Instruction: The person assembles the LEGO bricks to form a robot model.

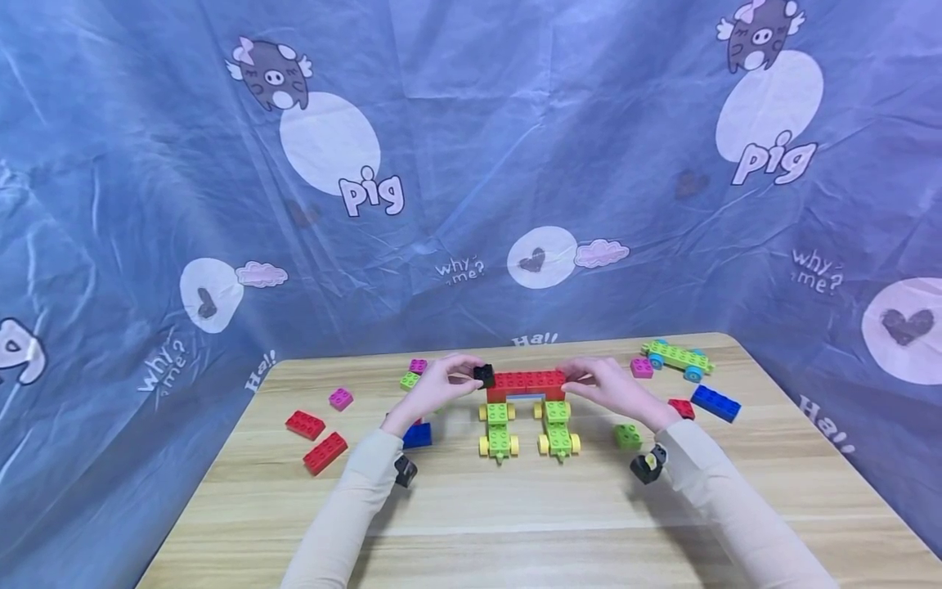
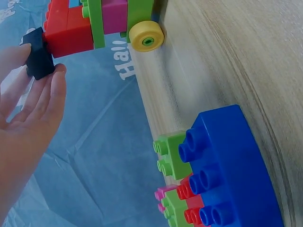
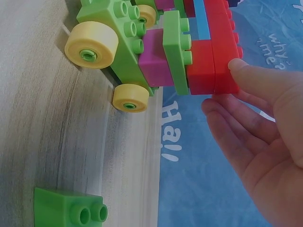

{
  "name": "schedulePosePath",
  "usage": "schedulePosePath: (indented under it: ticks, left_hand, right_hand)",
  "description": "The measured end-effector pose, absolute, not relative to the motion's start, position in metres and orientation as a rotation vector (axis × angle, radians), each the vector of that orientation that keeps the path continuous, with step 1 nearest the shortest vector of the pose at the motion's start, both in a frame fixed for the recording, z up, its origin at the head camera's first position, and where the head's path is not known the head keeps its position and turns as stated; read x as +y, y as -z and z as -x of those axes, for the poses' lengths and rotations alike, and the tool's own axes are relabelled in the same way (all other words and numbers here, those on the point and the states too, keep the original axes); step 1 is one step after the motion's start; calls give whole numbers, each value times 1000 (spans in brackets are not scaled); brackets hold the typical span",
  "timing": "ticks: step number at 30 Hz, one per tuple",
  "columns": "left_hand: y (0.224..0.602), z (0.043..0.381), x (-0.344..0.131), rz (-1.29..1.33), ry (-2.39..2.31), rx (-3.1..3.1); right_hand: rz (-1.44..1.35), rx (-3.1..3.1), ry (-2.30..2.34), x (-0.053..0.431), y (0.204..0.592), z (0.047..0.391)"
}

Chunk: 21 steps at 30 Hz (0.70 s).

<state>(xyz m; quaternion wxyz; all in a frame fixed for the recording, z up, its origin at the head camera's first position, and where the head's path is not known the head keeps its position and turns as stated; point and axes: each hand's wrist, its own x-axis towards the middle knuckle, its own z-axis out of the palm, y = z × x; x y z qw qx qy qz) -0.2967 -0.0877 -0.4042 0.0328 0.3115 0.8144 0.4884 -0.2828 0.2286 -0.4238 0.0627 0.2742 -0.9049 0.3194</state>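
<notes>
My left hand pinches a small black brick between thumb and fingers at the left end of a row of red bricks. In the left wrist view the black brick is against the red end; whether it is joined there I cannot tell. At the other end, my right hand holds the red brick, thumb near its studs and fingers at its end face. The red row bridges two lime-green wheeled bases with yellow wheels. Lime and magenta bricks stand between base and row.
Red bricks and a magenta brick lie at left. A blue brick sits by the left forearm. To the right are a green brick, another blue brick and a lime base with blue wheels.
</notes>
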Motion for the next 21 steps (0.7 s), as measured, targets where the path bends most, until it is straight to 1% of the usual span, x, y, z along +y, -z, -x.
schedulePosePath:
  ticks: [3, 9, 11, 21]
  left_hand:
    - [404, 297, -87, -954, -1497, 2514]
    - [429, 315, -88, -913, -1527, 2530]
    - [431, 317, -89, -901, -1540, 2516]
    - [427, 313, -88, -916, -1537, 2459]
  right_hand:
    - [-832, -2739, -961, 229, 423, 283]
    - [-828, -2744, -971, 228, 424, 283]
    - [-826, -2747, -978, 228, 424, 283]
    - [-828, -2743, -983, 229, 424, 283]
